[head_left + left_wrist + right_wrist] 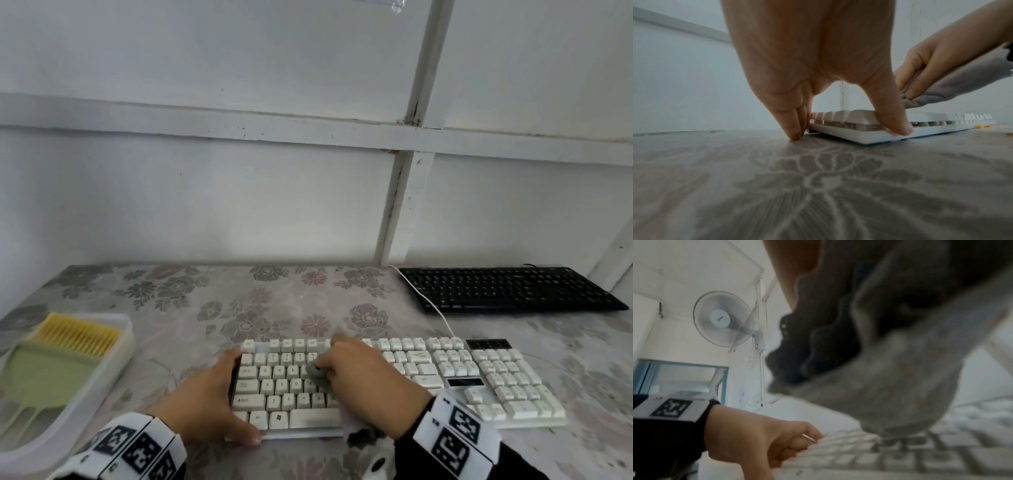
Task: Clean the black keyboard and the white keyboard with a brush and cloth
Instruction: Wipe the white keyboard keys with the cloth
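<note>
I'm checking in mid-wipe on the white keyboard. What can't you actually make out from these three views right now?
- Keys under the right hand and cloth: covered in the head view, blurred in the right wrist view.
- White keyboard cleanliness: key legends and dirt too small or soft in every view.
- Black keyboard: head view only, too far for detail.
- Brush handle: cut off by the tray rim.
- Left hand fingertips: the wrist view shows them only edge-on beside the keyboard.

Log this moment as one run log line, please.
step: wiping white keyboard | right hand: holds grey cloth on keys | left hand: steadies keyboard's left end | brush: in tray | black keyboard: untouched
</note>
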`<control>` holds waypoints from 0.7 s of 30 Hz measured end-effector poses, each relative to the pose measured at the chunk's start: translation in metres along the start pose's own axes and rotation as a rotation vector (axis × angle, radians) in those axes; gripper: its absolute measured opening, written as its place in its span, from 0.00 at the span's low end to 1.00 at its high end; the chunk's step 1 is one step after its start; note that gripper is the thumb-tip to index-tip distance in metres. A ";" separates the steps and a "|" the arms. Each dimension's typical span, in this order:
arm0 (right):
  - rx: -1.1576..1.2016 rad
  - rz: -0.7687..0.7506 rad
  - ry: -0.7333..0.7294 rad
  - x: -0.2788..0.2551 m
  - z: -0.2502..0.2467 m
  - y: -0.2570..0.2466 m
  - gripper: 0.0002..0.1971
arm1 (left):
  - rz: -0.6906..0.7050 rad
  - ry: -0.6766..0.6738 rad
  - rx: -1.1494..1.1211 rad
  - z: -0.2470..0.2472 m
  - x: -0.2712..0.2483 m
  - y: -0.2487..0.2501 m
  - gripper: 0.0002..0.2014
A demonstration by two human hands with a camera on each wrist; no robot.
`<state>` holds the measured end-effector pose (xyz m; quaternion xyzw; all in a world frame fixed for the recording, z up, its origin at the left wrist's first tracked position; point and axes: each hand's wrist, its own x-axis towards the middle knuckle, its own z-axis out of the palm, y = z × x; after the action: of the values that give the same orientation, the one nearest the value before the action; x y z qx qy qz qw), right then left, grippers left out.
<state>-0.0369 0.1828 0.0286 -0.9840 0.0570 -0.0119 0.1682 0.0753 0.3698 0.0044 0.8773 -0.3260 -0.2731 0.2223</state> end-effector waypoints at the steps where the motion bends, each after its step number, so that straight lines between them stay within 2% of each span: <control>1: 0.029 -0.019 0.005 0.005 0.000 -0.009 0.10 | 0.002 0.008 0.001 0.001 0.000 -0.001 0.61; 4: 0.066 -0.155 -0.009 0.022 0.009 -0.043 0.10 | 0.011 0.024 0.019 0.000 0.002 -0.001 0.58; 7: -0.040 -0.217 -0.062 0.031 0.023 -0.065 0.14 | 0.019 -0.002 -0.012 -0.001 0.003 0.000 0.67; 10: -0.112 -0.169 -0.048 0.032 0.031 -0.064 0.13 | 0.029 0.003 0.007 0.000 0.002 -0.001 0.67; 12: -0.103 -0.136 -0.023 0.029 0.030 -0.053 0.12 | 0.022 0.018 0.044 0.001 0.002 -0.001 0.59; 14: -0.055 -0.111 -0.021 0.023 0.026 -0.039 0.12 | 0.024 0.019 0.049 0.001 0.004 -0.001 0.56; 17: -0.003 -0.107 -0.011 0.011 0.019 -0.019 0.12 | 0.008 0.005 0.044 0.001 0.005 -0.004 0.58; 21: -0.014 -0.011 -0.008 -0.001 0.005 0.006 0.12 | 0.014 0.013 0.033 0.001 0.004 -0.005 0.58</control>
<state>-0.0384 0.1787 0.0216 -0.9855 0.0509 -0.0087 0.1615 0.0790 0.3702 -0.0006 0.8803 -0.3351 -0.2607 0.2117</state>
